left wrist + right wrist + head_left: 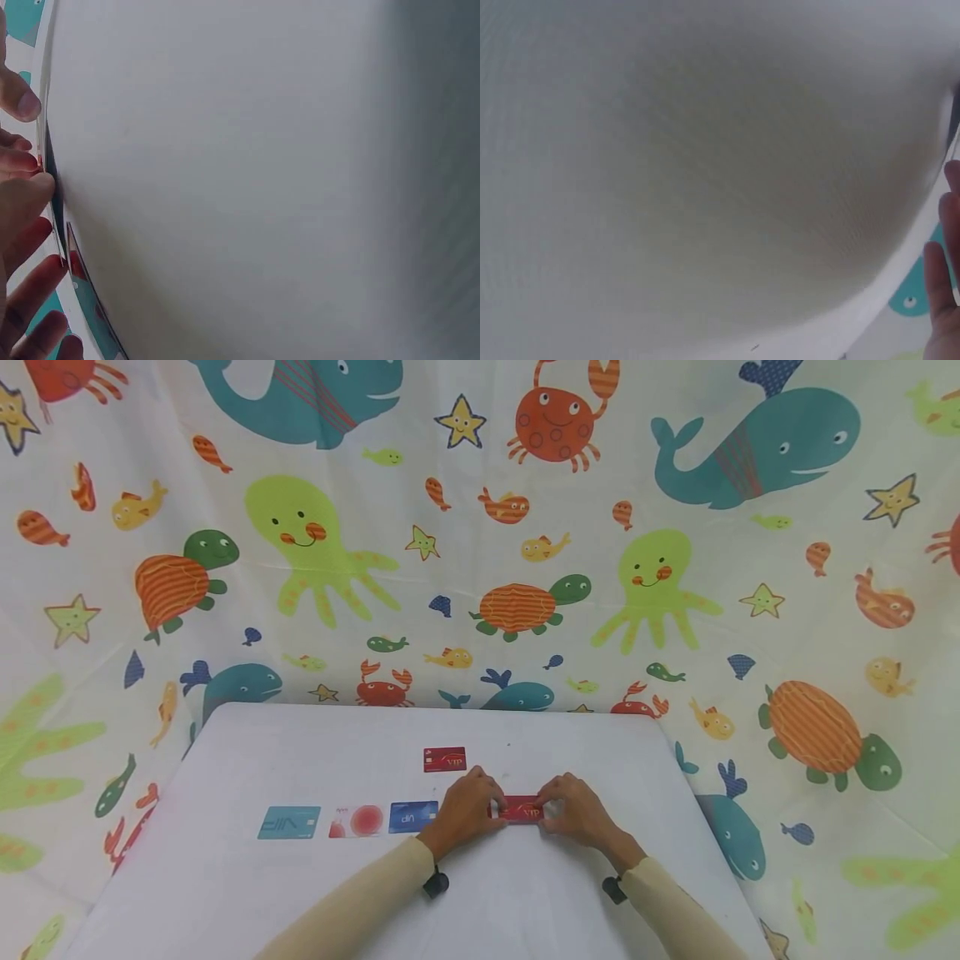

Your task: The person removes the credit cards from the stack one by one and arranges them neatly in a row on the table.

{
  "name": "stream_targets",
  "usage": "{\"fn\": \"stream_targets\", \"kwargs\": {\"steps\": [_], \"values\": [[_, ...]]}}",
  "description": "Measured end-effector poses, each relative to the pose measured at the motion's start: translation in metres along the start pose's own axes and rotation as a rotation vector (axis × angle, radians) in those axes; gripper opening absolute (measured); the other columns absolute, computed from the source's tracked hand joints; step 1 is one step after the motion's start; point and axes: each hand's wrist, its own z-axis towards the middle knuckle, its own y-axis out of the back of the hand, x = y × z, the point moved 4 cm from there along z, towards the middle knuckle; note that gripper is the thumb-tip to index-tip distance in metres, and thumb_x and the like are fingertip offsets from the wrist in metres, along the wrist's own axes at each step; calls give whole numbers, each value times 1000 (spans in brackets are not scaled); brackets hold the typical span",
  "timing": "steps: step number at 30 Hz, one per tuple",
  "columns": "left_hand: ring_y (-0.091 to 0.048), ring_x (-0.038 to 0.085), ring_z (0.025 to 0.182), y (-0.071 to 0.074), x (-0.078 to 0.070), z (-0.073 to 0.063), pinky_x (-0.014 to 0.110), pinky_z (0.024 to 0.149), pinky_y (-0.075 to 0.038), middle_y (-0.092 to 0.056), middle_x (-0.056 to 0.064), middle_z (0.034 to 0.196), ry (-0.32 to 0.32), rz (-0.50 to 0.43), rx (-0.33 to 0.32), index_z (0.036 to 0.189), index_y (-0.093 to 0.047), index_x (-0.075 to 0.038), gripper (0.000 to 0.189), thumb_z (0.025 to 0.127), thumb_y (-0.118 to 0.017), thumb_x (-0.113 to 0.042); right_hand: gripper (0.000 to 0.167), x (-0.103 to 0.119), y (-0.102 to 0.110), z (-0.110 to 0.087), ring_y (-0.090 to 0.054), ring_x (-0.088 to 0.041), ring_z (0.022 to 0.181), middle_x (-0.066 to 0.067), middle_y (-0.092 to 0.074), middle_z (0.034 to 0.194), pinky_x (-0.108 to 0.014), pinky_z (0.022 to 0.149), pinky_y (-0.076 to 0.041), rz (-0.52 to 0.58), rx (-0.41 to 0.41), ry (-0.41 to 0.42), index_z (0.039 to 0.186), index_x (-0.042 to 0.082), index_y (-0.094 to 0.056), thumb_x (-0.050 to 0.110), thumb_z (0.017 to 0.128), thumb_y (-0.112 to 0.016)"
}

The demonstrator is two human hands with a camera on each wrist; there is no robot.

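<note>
A red VIP card (522, 810) lies between the two hands near the middle of the table. My left hand (468, 806) pinches its left end between thumb and fingers. At the other end, my right hand (576, 810) pinches the card the same way. In the left wrist view, the thumb (28, 202) rests against the card's thin dark edge (54, 180), and the other fingers spread beyond it. Only some fingers of the right hand (943, 285) show at the right wrist view's edge. Whether the card touches the table cannot be told.
A second red VIP card (445, 759) lies farther back. Left of the hands, a blue card (413, 816), a white-and-pink card with a red circle (356, 821) and a teal card (288, 822) form a row on the white table (225, 893). A sea-animal curtain (465, 468) hangs behind.
</note>
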Motion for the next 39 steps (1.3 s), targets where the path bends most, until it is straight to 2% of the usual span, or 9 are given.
{"fn": "stream_targets", "kwargs": {"steps": [5, 19, 28, 39], "values": [[-59, 7, 95, -3, 1, 0, 25, 85, -58, -80, -7, 105, -9, 33, 2, 104, -86, -23, 26, 83, -92, -38, 25, -1, -4, 2, -61, -8, 103, 12, -74, 109, -37, 94, -58, -32, 8, 2, 103, 28, -84, 28, 80, -94], [-61, 11, 99, 1, -2, -1, 30, 87, -58, -80, -4, 110, -46, 76, -1, 108, -86, -22, 30, 82, -92, -37, 26, 4, -3, 1, -62, -9, 103, 11, -74, 110, -38, 94, -58, -19, -3, -2, 101, 28, -84, 29, 77, -95], [-64, 15, 108, 13, 2, -3, 37, 94, -60, -80, -4, 114, -65, 80, -24, 105, -86, -23, 26, 83, -91, -36, 32, 10, -6, 8, -61, -8, 104, 10, -74, 111, -36, 91, -59, -25, -80, 48, 105, 25, -83, 37, 78, -96], [-65, 18, 120, 32, 19, -10, 46, 101, -59, -77, -4, 121, -13, 77, -13, 107, -85, -25, 30, 82, -92, -40, 32, 25, -12, 24, -63, -13, 111, 6, -75, 118, -41, 95, -59, 33, -83, 92, 108, 23, -83, 36, 82, -93]]}}
